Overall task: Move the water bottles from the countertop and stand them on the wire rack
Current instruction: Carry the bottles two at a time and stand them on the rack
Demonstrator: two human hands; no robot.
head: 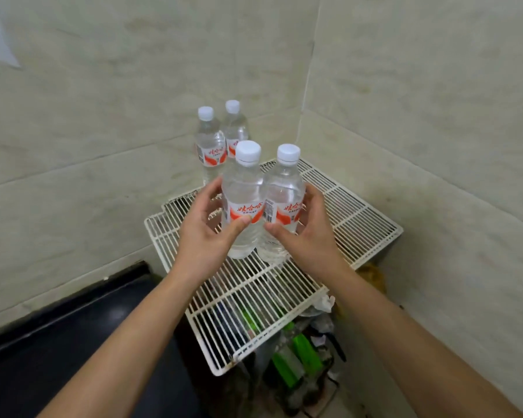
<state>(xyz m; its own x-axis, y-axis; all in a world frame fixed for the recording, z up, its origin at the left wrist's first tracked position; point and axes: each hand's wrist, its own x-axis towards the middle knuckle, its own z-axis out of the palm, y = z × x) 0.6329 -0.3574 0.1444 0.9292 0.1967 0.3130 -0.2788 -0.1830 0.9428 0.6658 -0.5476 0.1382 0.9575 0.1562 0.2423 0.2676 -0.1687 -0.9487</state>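
- i am watching the left hand point(207, 230) curling round the near-left clear plastic water bottle point(243, 200), which has a white screw cap and a red-and-white label. the thumb is lying on the label front and the fingers are going behind.
- the right hand point(307, 233) is gripping the near-right clear plastic water bottle point(284, 200), a twin of the first, in the same way. the hands are sitting close together with one bottle each, and the bottles are touching side by side.
- both bottles are standing over the middle of the white wire rack point(344, 212). i cannot tell whether their bases are resting on the wires or hanging just above them.
- a rear pair of capped bottles point(209, 143) of the same kind is standing upright by the rack's far-left corner, near the pale tiled wall point(103, 116). their bases are hidden, so i cannot say what they are standing on.
- the black countertop point(58, 333) is lying at lower left, beside the rack.
- the bottles are looking full, so i am judging them fairly heavy for their size, with thin walls that give under a squeeze and a smooth label that could slip. the labelled waist, where the hands are, seems the best hold.
- their long axes are running near vertical with the caps pointing up. i am judging that the narrow bases need to land squarely across the wires, or a bottle could tip.
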